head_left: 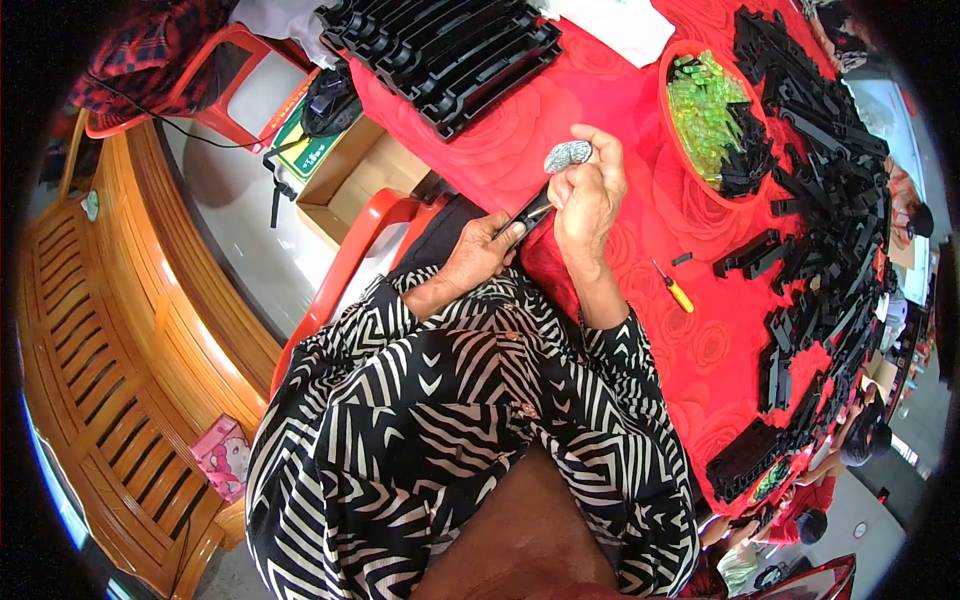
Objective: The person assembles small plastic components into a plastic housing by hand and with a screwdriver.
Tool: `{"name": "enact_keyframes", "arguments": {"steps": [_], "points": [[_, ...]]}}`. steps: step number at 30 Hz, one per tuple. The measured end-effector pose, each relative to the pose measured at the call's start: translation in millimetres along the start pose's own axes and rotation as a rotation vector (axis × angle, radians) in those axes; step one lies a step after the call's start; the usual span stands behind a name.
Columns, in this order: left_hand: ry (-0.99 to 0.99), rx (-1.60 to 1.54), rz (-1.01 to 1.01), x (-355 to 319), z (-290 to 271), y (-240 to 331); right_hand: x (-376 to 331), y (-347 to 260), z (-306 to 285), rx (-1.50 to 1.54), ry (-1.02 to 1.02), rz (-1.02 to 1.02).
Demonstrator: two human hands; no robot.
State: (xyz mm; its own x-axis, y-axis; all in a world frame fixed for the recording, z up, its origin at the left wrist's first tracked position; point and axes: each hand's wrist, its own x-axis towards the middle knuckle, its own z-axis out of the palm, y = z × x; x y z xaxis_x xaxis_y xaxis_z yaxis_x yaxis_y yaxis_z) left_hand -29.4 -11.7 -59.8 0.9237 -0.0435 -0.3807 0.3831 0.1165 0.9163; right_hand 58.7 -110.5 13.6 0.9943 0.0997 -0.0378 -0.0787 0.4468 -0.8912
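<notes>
My left hand (472,252) is closed around a long, narrow black plastic part (527,214), the thumb pressed on its top. My right hand (590,195) grips a tool with a rounded, speckled grey end (568,156) that sticks out above the fingers. Below that fist, a thin pale shaft points down at the black part; whether it touches the part I cannot tell. Both hands are close together at the table's near edge, above my lap. To the right of them, a screwdriver with a yellow handle (681,295) lies beside a small black piece (683,259).
A red floral cloth (705,345) covers the table. Black trays (450,60) are stacked at the far left. An orange-red basin (668,120) holds green translucent pieces and black ones. Many black parts (820,160) heap along the right. An open cardboard box (350,190) and red chair (345,265) stand left.
</notes>
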Motion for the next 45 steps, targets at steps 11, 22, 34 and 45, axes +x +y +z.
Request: {"name": "enact_keyframes", "arguments": {"steps": [11,22,34,45], "points": [[0.005,0.016,0.001,-2,0,3,1,0,4,-0.049,0.022,-0.014],[0.077,0.216,0.022,2,0,1,8,1,7,-0.164,0.031,0.007],[0.102,0.224,-0.005,0,1,1,12,4,8,-0.185,-0.114,-0.002],[0.158,0.255,0.019,4,4,-9,15,9,8,-0.297,-0.061,-0.016]]}}
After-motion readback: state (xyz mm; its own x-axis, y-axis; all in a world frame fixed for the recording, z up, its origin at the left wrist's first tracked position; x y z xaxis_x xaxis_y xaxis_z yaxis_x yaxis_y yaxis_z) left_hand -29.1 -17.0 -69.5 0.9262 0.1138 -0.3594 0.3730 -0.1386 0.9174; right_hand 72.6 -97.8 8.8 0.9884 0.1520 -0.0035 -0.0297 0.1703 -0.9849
